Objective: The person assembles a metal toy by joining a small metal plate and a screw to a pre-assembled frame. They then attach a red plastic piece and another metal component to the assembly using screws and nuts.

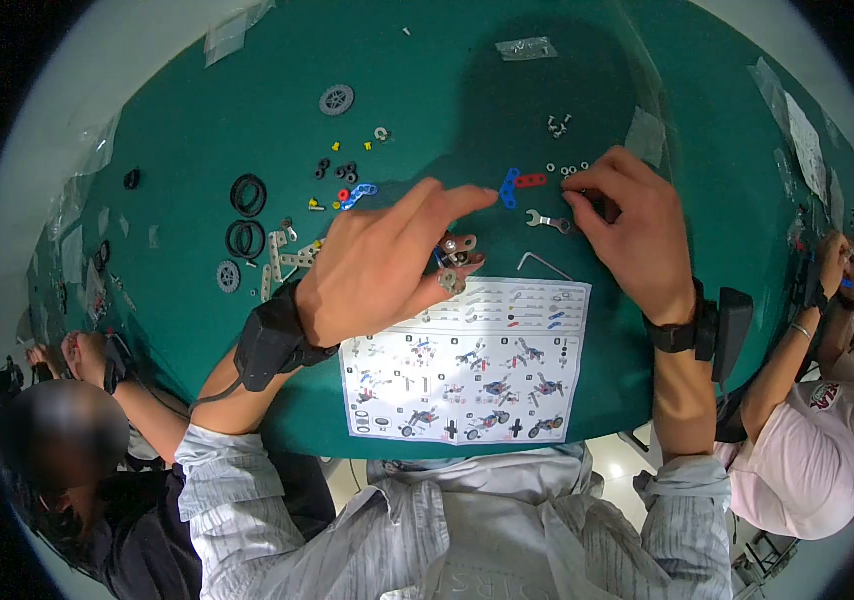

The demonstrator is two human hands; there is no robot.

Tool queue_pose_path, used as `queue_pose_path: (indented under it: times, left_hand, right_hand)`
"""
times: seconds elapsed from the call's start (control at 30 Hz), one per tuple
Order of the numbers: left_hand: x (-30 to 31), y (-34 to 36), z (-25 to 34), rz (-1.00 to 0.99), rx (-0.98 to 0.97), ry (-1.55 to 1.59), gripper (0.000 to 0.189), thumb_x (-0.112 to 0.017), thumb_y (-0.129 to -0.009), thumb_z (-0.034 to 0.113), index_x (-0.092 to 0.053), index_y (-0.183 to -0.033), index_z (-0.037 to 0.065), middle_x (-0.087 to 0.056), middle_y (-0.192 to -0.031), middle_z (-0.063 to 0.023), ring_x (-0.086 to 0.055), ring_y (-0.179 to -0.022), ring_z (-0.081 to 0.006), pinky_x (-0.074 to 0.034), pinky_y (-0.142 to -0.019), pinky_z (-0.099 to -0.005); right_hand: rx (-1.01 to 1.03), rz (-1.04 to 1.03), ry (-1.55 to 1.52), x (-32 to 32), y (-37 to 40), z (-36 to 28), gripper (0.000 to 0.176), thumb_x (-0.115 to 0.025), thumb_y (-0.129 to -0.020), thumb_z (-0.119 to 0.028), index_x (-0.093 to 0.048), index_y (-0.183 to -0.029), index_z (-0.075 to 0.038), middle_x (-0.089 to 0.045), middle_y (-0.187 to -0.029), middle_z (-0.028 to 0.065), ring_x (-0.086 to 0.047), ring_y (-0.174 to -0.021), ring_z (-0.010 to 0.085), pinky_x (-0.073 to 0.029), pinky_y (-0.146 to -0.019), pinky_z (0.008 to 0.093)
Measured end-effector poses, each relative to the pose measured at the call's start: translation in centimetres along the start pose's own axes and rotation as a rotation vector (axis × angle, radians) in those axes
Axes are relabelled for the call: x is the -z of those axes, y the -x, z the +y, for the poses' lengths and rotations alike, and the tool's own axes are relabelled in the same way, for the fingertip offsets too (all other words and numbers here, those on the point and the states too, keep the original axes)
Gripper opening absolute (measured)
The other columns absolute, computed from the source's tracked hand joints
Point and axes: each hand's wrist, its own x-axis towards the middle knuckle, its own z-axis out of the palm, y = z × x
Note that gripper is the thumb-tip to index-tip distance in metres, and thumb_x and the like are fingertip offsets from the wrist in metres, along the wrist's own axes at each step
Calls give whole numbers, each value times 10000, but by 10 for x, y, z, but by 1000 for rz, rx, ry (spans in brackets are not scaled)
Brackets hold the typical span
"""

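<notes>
Your left hand [372, 262] grips a small silvery-metal-and-blue assembly [452, 262], forefinger [471, 201] just beside the flat blue bracket [509, 190]; your right hand [637, 212] nearly pinches, its hold unclear.

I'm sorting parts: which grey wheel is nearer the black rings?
The lower grey wheel, just below the black rings. The upper grey wheel lies well apart from them, beyond the small yellow pieces.
</notes>
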Motion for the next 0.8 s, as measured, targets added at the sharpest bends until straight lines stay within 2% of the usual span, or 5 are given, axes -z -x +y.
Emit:
queue_pose_path:
  times: [0.33, 0.43, 0.5, 0.53, 0.8]
  left_hand:
    - [-1, 0, 4, -17, 1, -1, 575, -746, -807, 187, -529, -1328, 73, -624, -997, -145, -675, -784, -316, -544, -650, -401]
    - [-3, 1, 7, -27, 4, 13, 576, -745, -813, 207, -526, -1333, 90, -628, -1040, -138, -684, -803, -329, -550, -640, -412]
    - [-6, 4, 7, -11, -25, 33, 598, -748, -805, 212, -517, -1350, 126, -610, -1048, -119, -685, -800, -340, -547, -608, -422]
    - [-8, 5, 7, -28, -27, 56, 577, -744, -816, 214, -523, -1337, 103, -623, -1072, -131, -687, -811, -344, -552, -628, -421]
    - [-7, 7, 14, -109, 4, 223, 526, -724, -855, 198, -522, -1308, 23, -649, -1161, -165, -691, -923, -352, -567, -714, -410]
  right_hand:
    - [43, 41, 148, -6, 2, -1, 87, -664, -888, -59, -652, -972, -39, -617, -954, 110, -663, -761, 304, -529, -640, 379]
    - [97, -32, -295, 0, 9, -30, 102, -672, -877, -24, -647, -974, -43, -607, -926, 106, -644, -711, 262, -517, -611, 345]
    - [214, -88, -442, -4, 18, -41, 137, -693, -857, -5, -649, -980, -46, -603, -918, 97, -626, -684, 228, -505, -589, 321]
    - [271, -116, -516, -6, 20, -44, 155, -704, -847, 5, -650, -983, -47, -601, -914, 92, -617, -671, 212, -499, -577, 308]
    - [317, -60, -537, -12, 23, -41, 188, -731, -841, 20, -655, -1001, -41, -602, -906, 84, -617, -651, 158, -477, -495, 270]
